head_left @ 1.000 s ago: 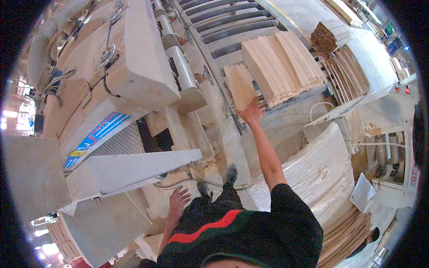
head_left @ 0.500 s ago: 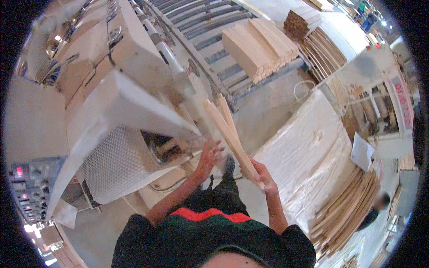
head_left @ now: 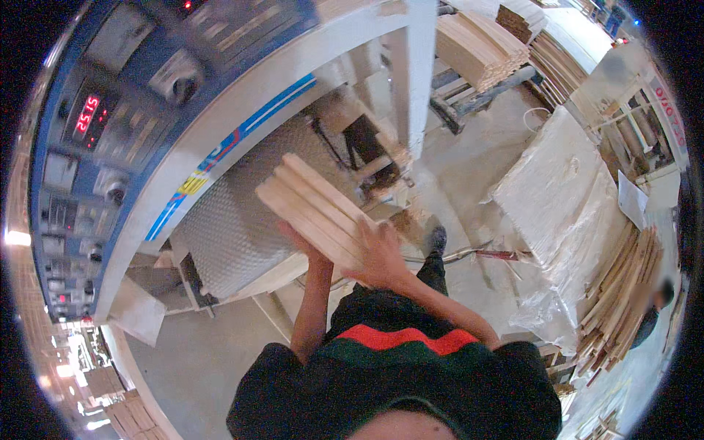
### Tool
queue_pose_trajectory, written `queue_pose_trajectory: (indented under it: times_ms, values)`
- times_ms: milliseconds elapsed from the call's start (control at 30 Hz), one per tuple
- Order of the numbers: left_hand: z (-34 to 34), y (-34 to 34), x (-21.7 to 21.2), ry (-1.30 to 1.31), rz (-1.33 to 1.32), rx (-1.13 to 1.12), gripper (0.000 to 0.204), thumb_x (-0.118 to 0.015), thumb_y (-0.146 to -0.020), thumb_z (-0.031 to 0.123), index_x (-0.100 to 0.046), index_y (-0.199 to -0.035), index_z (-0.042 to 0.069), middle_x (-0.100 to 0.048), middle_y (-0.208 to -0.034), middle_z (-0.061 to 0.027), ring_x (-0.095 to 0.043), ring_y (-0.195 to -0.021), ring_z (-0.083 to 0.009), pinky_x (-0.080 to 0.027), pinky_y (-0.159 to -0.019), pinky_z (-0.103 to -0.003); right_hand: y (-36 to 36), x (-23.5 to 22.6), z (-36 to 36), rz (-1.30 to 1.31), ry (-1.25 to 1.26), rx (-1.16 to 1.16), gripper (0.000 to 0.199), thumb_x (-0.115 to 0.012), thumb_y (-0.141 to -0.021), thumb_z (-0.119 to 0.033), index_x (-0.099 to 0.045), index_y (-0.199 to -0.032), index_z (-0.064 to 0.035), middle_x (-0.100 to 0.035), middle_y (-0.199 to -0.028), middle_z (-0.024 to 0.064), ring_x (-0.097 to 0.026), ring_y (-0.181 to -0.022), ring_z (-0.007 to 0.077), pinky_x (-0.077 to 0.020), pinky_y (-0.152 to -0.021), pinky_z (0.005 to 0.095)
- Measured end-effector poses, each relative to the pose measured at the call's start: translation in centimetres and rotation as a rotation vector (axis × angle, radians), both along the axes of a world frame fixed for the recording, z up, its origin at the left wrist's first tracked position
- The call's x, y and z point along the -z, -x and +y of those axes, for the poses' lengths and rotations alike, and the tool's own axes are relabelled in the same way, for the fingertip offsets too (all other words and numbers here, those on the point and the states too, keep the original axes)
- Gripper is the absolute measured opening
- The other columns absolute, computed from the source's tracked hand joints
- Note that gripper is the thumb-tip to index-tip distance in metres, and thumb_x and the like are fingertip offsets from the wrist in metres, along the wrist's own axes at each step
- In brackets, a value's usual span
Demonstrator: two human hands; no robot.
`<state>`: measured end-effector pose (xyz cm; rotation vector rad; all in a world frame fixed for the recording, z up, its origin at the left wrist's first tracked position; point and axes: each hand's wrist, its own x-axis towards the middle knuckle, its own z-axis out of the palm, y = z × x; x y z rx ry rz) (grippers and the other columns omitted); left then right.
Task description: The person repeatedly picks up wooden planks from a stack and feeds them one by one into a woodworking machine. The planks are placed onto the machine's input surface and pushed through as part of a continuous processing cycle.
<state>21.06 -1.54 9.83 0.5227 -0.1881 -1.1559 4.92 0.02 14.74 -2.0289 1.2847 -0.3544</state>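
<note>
With the fingers [head_left: 387, 233] of the left hand [head_left: 312, 251] and right hand [head_left: 383, 257], the person grasps several wooden strips [head_left: 312, 209], held before the torso [head_left: 396, 374] near a dimpled metal plate [head_left: 235, 213].

Strips of wood [head_left: 312, 207] lie side by side near the centre, angled from 10 toward 4 o'clock. The left hand [head_left: 302, 240] supports their 8 o'clock edge, fingers partly hidden; the right hand [head_left: 381, 253] grips their 4 o'clock end from above. A textured plate [head_left: 238, 220] sits at 9 o'clock, and a blue panel [head_left: 136, 139] with a lit red display at 10. A wood stack [head_left: 477, 48] rests at 1 o'clock, white film [head_left: 554, 198] at 3. A loose pile [head_left: 616, 301] lies toward 4, beside a co-worker [head_left: 647, 326].
</note>
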Motion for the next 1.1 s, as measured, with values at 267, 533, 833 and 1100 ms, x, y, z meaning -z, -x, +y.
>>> queue_pose_trajectory:
  times_ms: [267, 533, 833, 1100]
  values:
    - [4.8, -2.5, 6.3, 0.155, 0.267, 0.154, 0.081, -0.035, -0.084, 0.068, -0.028, -0.140, 0.010, -0.037, -0.140, -0.0111, -0.034, -0.129, -0.0306, -0.023, -0.109, -0.047, -16.4, 2.0, -1.6, 0.119, 0.125, 0.193, 0.112, -0.077, -0.053, -0.053, -0.028, -0.138, -0.0010, -0.031, -0.129, 0.0385, -0.032, -0.120, 0.0507, -0.0243, -0.097, 0.0630]
    - [8.2, -4.0, 5.5, 0.201, 0.342, 0.053, 0.084, -0.031, -0.084, 0.067, -0.020, -0.144, 0.009, -0.024, -0.148, -0.0120, -0.021, -0.136, -0.0321, -0.014, -0.112, -0.050, -22.8, 4.4, -0.7, 0.084, 0.199, 0.341, 0.107, -0.078, -0.053, -0.048, -0.029, -0.137, -0.0019, -0.034, -0.129, 0.0346, -0.034, -0.121, 0.0467, -0.0249, -0.099, 0.0577]
    - [14.3, -5.8, 7.5, -0.019, 0.509, 0.053, 0.091, -0.032, -0.080, 0.074, -0.024, -0.142, 0.008, -0.033, -0.143, -0.0130, -0.030, -0.132, -0.0316, -0.017, -0.110, -0.049, -25.2, 4.7, -2.7, 0.156, 0.211, 0.311, 0.114, -0.076, -0.053, -0.059, -0.028, -0.139, -0.0021, -0.034, -0.132, 0.0324, -0.031, -0.124, 0.0469, -0.0242, -0.100, 0.0592]
    - [17.8, -5.9, 9.5, -0.167, 0.437, -0.002, 0.073, -0.045, -0.081, 0.066, -0.043, -0.130, 0.012, -0.052, -0.124, -0.0031, -0.048, -0.110, -0.0212, -0.034, -0.096, -0.044, -22.9, 5.7, -4.3, 0.027, 0.358, 0.214, 0.097, -0.063, -0.068, -0.062, -0.031, -0.138, -0.0034, -0.036, -0.131, 0.0331, -0.031, -0.124, 0.0491, -0.0225, -0.102, 0.0587]
